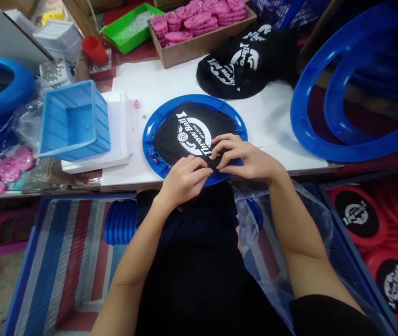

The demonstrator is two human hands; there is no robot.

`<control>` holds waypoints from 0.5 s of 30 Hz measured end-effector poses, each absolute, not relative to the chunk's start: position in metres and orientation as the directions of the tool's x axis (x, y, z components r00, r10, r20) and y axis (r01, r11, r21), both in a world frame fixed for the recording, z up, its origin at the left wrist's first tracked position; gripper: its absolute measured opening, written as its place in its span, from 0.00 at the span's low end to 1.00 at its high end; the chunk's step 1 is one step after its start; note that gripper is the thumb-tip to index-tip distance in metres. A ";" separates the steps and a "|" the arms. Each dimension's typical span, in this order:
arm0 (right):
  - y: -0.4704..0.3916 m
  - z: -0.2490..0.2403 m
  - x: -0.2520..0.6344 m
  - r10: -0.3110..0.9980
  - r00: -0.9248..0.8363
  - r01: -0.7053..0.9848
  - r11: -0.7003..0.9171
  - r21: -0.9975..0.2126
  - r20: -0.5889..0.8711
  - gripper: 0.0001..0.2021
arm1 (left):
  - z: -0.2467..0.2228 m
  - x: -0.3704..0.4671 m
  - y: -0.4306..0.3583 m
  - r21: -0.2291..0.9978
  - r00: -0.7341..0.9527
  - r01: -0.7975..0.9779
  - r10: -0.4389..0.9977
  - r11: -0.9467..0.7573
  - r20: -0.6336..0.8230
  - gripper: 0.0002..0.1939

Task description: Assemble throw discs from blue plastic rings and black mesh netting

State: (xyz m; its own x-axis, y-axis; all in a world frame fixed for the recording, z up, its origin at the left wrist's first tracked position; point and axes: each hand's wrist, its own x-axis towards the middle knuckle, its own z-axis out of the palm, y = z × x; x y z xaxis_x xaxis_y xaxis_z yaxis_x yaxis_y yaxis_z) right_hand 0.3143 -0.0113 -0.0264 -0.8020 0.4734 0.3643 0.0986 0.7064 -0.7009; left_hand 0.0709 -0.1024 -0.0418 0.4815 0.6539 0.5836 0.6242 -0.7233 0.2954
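In the head view, a black mesh disc (194, 133) is laid inside a blue ring (147, 135) at the tabletop's (269, 133) front edge. Most of the opening is covered; seating of the near rim seems unfinished. There, the fingers of left hand (187, 179) and right hand (246, 157) are bent; whether mesh is pinched cannot be told. Open room is offered rightward; leftward, it is limited by a blue bin (101, 122).

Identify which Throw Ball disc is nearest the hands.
The mesh disc in the blue ring; the piled discs show no ring, the discs at right have red rims.
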 end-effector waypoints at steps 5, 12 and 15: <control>-0.012 -0.027 0.313 0.480 -0.795 0.101 0.709 -0.698 0.372 0.04 | -0.041 0.073 -0.102 0.350 0.456 0.631 0.696 -0.692 0.554 0.10; -0.010 -0.027 0.314 0.473 -0.802 0.104 0.711 -0.695 0.364 0.05 | -0.040 0.072 -0.101 0.342 0.487 0.630 0.698 -0.697 0.525 0.11; -0.010 -0.025 0.314 0.478 -0.804 0.111 0.705 -0.701 0.354 0.05 | -0.038 0.070 -0.101 0.363 0.497 0.634 0.719 -0.683 0.485 0.11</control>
